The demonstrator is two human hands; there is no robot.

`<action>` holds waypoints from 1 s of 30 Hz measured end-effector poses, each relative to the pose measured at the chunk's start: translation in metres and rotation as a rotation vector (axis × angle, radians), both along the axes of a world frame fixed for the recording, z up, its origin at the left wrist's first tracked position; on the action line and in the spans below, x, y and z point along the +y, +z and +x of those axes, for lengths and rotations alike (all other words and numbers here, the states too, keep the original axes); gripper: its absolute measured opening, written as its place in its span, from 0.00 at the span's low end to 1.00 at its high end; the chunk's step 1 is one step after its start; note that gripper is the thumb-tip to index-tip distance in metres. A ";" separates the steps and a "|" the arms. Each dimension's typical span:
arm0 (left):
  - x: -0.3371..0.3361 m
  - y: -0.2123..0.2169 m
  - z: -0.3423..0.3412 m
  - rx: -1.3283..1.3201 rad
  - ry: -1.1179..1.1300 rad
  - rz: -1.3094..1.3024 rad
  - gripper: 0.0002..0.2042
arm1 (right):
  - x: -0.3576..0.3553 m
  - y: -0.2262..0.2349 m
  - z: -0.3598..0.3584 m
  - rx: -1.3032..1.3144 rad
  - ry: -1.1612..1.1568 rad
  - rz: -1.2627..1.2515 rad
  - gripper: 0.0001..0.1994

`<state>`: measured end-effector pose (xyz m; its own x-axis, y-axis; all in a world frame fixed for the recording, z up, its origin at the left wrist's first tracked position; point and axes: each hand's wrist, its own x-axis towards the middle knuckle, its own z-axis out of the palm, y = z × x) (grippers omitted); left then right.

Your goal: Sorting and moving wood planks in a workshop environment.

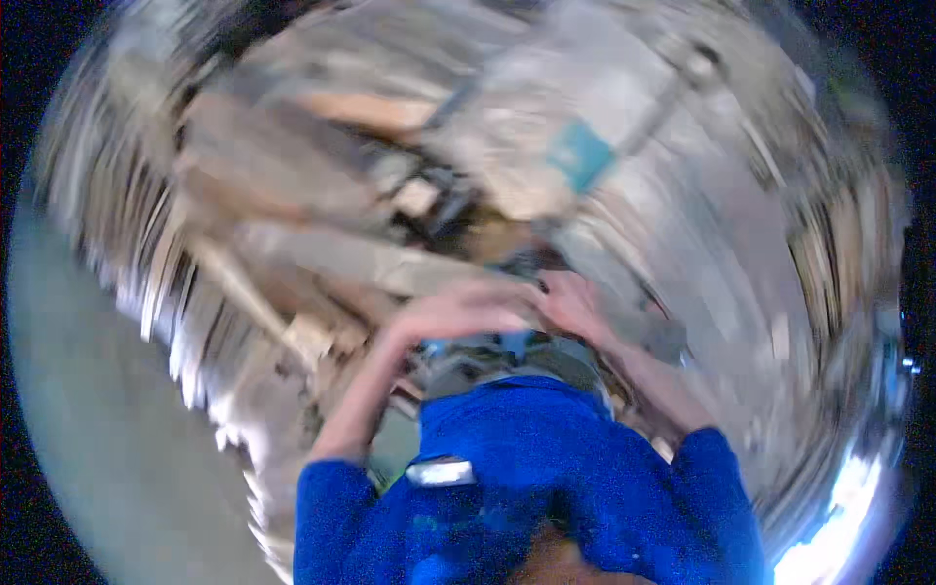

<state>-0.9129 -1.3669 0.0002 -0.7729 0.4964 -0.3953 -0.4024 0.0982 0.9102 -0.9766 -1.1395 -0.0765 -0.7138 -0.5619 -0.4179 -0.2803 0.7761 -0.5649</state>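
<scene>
Motion blur smears most of the head view. My left hand [473,308] reaches inward in front of my waist, its fingertips beside my right hand [573,304]. The two hands meet or nearly meet; which of these is so, I cannot tell. Just beyond my right hand is a dark, blurred object [531,261], and the frame does not show whether either hand holds it. The fingers of both hands are too smeared to read. Blue short sleeves end above my bare forearms.
Farther ahead lies a cluttered patch of dark items with a small pale block [416,198]. A teal piece [580,156] lies on a pale surface beyond the hands. Brown, board-like shapes [273,156] are at the left. A long pale bar [239,283] slants nearby.
</scene>
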 end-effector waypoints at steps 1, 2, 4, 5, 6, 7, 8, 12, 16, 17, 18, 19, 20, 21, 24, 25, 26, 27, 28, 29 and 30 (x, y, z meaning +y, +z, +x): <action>-0.005 0.021 -0.016 -0.045 0.164 -0.129 0.28 | 0.033 0.020 -0.018 -0.121 0.068 0.115 0.31; -0.008 0.020 -0.034 0.009 0.203 -0.426 0.29 | 0.070 0.019 -0.023 -0.123 0.002 0.093 0.30; -0.008 0.005 -0.066 0.467 -0.058 -0.914 0.32 | 0.144 0.017 -0.032 -0.068 -0.097 0.060 0.28; -0.003 0.003 -0.080 0.286 -0.229 -1.004 0.32 | 0.178 0.014 -0.037 -0.020 -0.122 0.051 0.28; 0.011 0.003 -0.090 0.102 -0.406 -1.114 0.32 | 0.205 0.013 -0.039 -0.087 -0.162 0.072 0.29; 0.035 -0.005 -0.089 0.321 -0.396 -1.096 0.32 | 0.233 0.013 -0.039 -0.157 -0.194 0.088 0.29; 0.069 -0.016 -0.099 0.541 -0.376 -1.042 0.32 | 0.271 0.013 -0.033 -0.162 -0.262 0.110 0.30; 0.210 -0.030 -0.137 0.588 -0.452 -1.118 0.30 | 0.383 -0.036 -0.007 -0.014 -0.480 0.139 0.30; 0.296 -0.070 -0.158 0.784 -0.438 -1.086 0.26 | 0.432 -0.054 0.019 0.381 -0.608 0.269 0.26; 0.320 -0.083 -0.165 0.817 -0.493 -1.106 0.26 | 0.450 -0.055 0.022 0.347 -0.664 0.292 0.25; 0.344 -0.084 -0.173 0.844 -0.546 -1.135 0.26 | 0.466 -0.058 0.022 0.311 -0.714 0.305 0.24; 0.367 -0.086 -0.178 0.798 -0.533 -1.192 0.28 | 0.481 -0.060 0.022 0.274 -0.760 0.318 0.24; 0.396 -0.093 -0.180 0.794 -0.571 -1.173 0.28 | 0.499 -0.068 0.030 0.252 -0.820 0.338 0.24; 0.414 -0.092 -0.184 0.790 -0.586 -1.169 0.29 | 0.512 -0.073 0.031 0.244 -0.862 0.345 0.25; 0.448 -0.105 -0.197 0.803 -0.636 -1.198 0.31 | 0.543 -0.095 0.030 0.253 -0.944 0.354 0.25; 0.461 -0.108 -0.199 0.781 -0.656 -1.193 0.32 | 0.552 -0.103 0.033 0.257 -0.968 0.362 0.25; 0.469 -0.109 -0.201 0.758 -0.668 -1.191 0.33 | 0.559 -0.103 0.032 0.237 -0.969 0.369 0.26; 0.472 -0.113 -0.203 0.773 -0.663 -1.189 0.33 | 0.564 -0.104 0.030 0.217 -0.968 0.377 0.26; 0.473 -0.118 -0.206 0.787 -0.656 -1.188 0.33 | 0.567 -0.104 0.027 0.197 -0.967 0.383 0.27; 0.477 -0.120 -0.207 0.801 -0.654 -1.185 0.34 | 0.569 -0.103 0.026 0.201 -0.972 0.373 0.27; 0.478 -0.122 -0.208 0.780 -0.655 -1.177 0.33 | 0.569 -0.101 0.025 0.205 -0.977 0.363 0.28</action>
